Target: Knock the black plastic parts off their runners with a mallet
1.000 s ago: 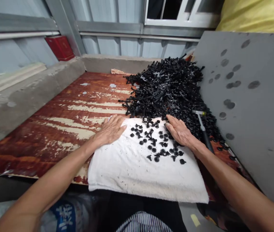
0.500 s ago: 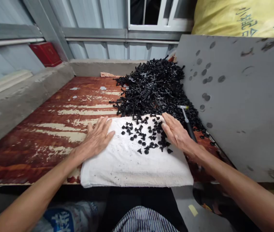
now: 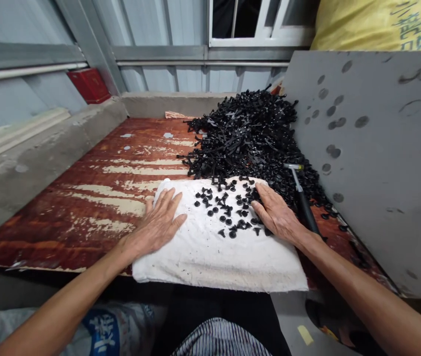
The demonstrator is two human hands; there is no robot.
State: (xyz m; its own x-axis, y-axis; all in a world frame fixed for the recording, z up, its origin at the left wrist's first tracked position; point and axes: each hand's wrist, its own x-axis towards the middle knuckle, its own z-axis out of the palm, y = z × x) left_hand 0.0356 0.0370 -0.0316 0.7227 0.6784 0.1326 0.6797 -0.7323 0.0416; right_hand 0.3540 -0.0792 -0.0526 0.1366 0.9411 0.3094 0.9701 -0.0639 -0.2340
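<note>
A white cloth [image 3: 210,262] lies spread over the front of the worn reddish-brown board. Small black pieces with round heads and short stems [image 3: 228,212] are scattered on its upper half. My left hand [image 3: 160,220] rests flat on the cloth's left side, fingers apart, holding nothing. On the right side, my right hand [image 3: 275,210] lies with fingers stretched out beside the black pieces, some of them close to or under its edge. Behind the cloth rises a big heap of black parts [image 3: 247,133], many of them long and thin.
A hammer [image 3: 306,207] with a black handle lies right of my right hand against the heap. A grey spotted panel [image 3: 373,163] stands along the right. A concrete ledge [image 3: 47,153] borders the left, with a red box [image 3: 89,85] on it. A yellow sack [image 3: 373,24] sits behind the panel.
The view has shifted slightly, so everything sits further right. My right hand has moved a little inward over the cloth, nearer the scattered pieces. My left hand stays flat on the cloth.
</note>
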